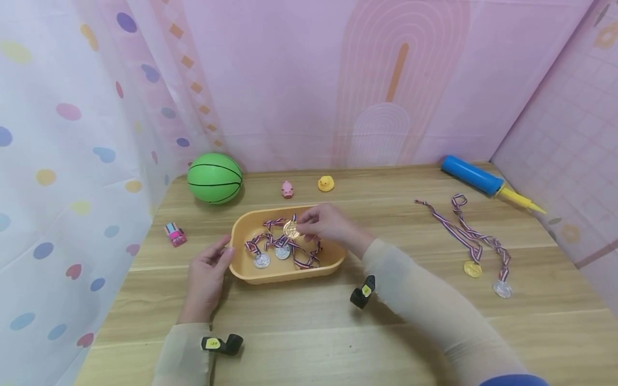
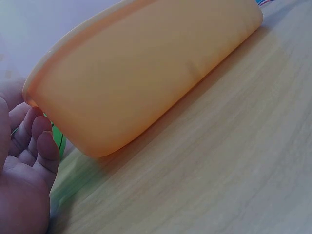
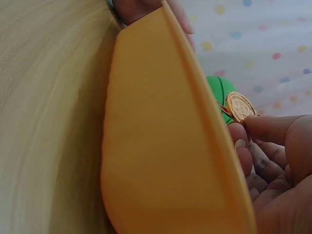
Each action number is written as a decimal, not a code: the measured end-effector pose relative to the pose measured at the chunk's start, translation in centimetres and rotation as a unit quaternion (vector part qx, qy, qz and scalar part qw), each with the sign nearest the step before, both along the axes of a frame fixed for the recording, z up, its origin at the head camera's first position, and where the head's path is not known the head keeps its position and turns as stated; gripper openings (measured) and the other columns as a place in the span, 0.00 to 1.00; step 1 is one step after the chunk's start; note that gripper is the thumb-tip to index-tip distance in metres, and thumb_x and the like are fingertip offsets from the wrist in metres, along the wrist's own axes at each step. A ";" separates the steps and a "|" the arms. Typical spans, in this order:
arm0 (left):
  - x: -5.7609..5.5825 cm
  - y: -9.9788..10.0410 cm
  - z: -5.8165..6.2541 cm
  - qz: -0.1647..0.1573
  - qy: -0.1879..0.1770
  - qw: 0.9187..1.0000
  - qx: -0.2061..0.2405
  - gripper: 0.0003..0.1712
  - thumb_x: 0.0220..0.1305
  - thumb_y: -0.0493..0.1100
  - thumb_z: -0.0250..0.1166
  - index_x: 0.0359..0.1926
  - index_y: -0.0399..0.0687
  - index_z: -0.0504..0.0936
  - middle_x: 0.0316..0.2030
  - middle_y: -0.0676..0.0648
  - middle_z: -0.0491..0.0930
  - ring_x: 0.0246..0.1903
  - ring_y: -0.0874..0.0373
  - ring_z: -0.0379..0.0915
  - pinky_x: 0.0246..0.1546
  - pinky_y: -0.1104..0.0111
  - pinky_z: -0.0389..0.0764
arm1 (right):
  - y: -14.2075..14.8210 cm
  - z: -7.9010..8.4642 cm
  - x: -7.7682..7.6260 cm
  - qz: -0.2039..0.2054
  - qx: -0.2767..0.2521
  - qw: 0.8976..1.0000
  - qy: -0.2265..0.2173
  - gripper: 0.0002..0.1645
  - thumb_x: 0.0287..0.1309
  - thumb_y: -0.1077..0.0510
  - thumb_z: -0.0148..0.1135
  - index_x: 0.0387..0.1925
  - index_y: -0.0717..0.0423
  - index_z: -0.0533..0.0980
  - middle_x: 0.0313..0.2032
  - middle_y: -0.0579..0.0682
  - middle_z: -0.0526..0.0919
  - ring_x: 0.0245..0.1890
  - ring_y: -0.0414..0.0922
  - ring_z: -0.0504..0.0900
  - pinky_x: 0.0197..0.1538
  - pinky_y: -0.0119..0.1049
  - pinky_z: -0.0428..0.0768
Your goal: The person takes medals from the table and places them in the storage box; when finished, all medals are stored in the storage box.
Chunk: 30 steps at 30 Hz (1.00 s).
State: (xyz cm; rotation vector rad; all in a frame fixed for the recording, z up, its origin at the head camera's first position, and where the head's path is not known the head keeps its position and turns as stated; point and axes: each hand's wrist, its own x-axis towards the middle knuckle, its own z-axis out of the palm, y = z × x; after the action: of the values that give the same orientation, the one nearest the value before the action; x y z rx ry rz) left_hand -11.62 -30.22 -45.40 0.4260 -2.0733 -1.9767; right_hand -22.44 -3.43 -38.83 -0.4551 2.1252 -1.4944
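My right hand (image 1: pixel 324 222) pinches a gold medal (image 1: pixel 291 230) over an orange plastic tub (image 1: pixel 288 279). In the right wrist view the medal (image 3: pixel 240 107) is held at its edge between thumb and fingers, above the level of the rim. Two silver medals (image 1: pixel 262 261) lie inside the tub among striped ribbons (image 1: pixel 304 264). At the tub's left end my left hand (image 1: pixel 207 273) holds the rim, its thumb on top. The left wrist view shows the fingers (image 2: pixel 48 145) curled below that rim, beside the outer wall (image 2: pixel 141 73).
A gold medal (image 1: pixel 472 269) and a silver medal (image 1: pixel 502 289) lie with their ribbons on the right of the table. Behind the tub are a green ball (image 1: pixel 214 178), a pink toy (image 1: pixel 287 190), a yellow duck (image 1: pixel 325 184) and a blue pump (image 1: pixel 472 175). A pink toy car (image 1: pixel 175 235) sits left.
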 end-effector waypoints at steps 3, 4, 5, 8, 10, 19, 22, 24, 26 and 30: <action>0.0 0.1 0.0 -0.001 0.000 1.000 0.002 0.24 0.62 0.40 0.66 0.58 0.38 0.76 0.35 0.52 0.79 0.37 0.62 0.72 0.34 0.79 0.79 | -0.4 -0.6 -0.1 -0.003 0.019 1.000 0.011 0.11 0.57 0.60 0.67 0.41 0.59 0.81 0.31 0.50 0.86 0.31 0.49 0.85 0.42 0.50 0.83; 0.0 0.1 0.0 -0.001 0.000 1.000 0.002 0.24 0.63 0.40 0.66 0.58 0.38 0.76 0.35 0.52 0.79 0.37 0.62 0.72 0.34 0.79 0.79 | -0.5 -0.8 -0.1 -0.005 0.024 1.000 0.012 0.10 0.57 0.59 0.68 0.41 0.58 0.82 0.31 0.50 0.86 0.31 0.49 0.85 0.41 0.50 0.83; 0.0 0.1 0.0 -0.001 0.000 1.000 0.003 0.24 0.62 0.40 0.66 0.58 0.38 0.76 0.35 0.52 0.79 0.37 0.62 0.72 0.34 0.79 0.79 | -0.7 -0.9 -0.1 -0.007 0.030 0.999 0.015 0.10 0.56 0.59 0.68 0.40 0.57 0.82 0.31 0.50 0.87 0.31 0.49 0.85 0.41 0.50 0.83; 0.1 0.1 -0.1 -0.002 0.001 1.000 0.005 0.24 0.62 0.40 0.66 0.59 0.37 0.76 0.35 0.52 0.79 0.37 0.62 0.72 0.34 0.79 0.79 | -1.0 -1.3 -0.1 -0.016 0.043 0.999 0.026 0.09 0.54 0.58 0.70 0.39 0.55 0.83 0.30 0.53 0.87 0.29 0.47 0.86 0.38 0.49 0.83; 0.1 0.1 -0.1 -0.003 0.002 1.000 0.005 0.25 0.63 0.40 0.66 0.59 0.37 0.75 0.35 0.52 0.79 0.37 0.62 0.72 0.34 0.79 0.79 | -1.3 -1.6 -0.1 -0.022 0.044 0.998 0.030 0.09 0.53 0.58 0.71 0.38 0.55 0.83 0.29 0.54 0.87 0.28 0.46 0.86 0.36 0.47 0.84; 0.0 0.2 0.0 -0.002 -0.001 1.000 -0.001 0.25 0.63 0.42 0.66 0.59 0.38 0.76 0.35 0.52 0.79 0.37 0.63 0.72 0.35 0.80 0.79 | -1.9 -2.3 0.0 -0.046 0.045 0.998 0.016 0.09 0.52 0.59 0.72 0.38 0.55 0.84 0.23 0.50 0.85 0.23 0.42 0.84 0.30 0.39 0.84; 0.0 0.2 0.0 -0.002 0.000 1.000 0.006 0.25 0.63 0.41 0.66 0.59 0.38 0.75 0.35 0.52 0.79 0.38 0.63 0.72 0.36 0.80 0.79 | -2.0 -2.4 0.0 -0.049 0.052 0.997 0.014 0.09 0.53 0.58 0.71 0.38 0.53 0.84 0.23 0.49 0.85 0.23 0.42 0.84 0.30 0.38 0.84; 0.0 0.1 0.1 -0.002 0.002 1.000 0.011 0.25 0.63 0.41 0.66 0.59 0.38 0.75 0.35 0.52 0.79 0.38 0.63 0.72 0.37 0.79 0.79 | -2.1 -2.5 0.0 -0.050 0.056 0.997 0.012 0.09 0.53 0.58 0.71 0.38 0.53 0.84 0.23 0.50 0.85 0.23 0.42 0.83 0.29 0.37 0.83; 0.0 0.1 0.1 -0.003 0.003 1.000 0.015 0.25 0.63 0.40 0.66 0.59 0.37 0.75 0.36 0.52 0.79 0.38 0.63 0.72 0.37 0.79 0.79 | -2.2 -2.6 0.1 -0.051 0.059 0.997 0.011 0.08 0.53 0.58 0.71 0.37 0.52 0.84 0.24 0.50 0.85 0.23 0.42 0.83 0.28 0.37 0.83; 0.1 0.1 0.1 -0.002 0.004 1.000 0.015 0.25 0.63 0.40 0.66 0.59 0.37 0.75 0.35 0.52 0.79 0.38 0.63 0.72 0.37 0.79 0.79 | -2.3 -2.7 0.1 -0.054 0.066 0.996 0.010 0.07 0.53 0.58 0.71 0.36 0.52 0.84 0.25 0.49 0.85 0.24 0.42 0.83 0.29 0.36 0.83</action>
State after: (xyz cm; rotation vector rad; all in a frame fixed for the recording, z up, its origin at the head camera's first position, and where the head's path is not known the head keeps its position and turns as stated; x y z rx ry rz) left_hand -11.57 -30.13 -45.26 0.4201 -2.0432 -2.0105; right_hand -22.33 -5.68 -41.48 -0.3142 2.2805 -1.4001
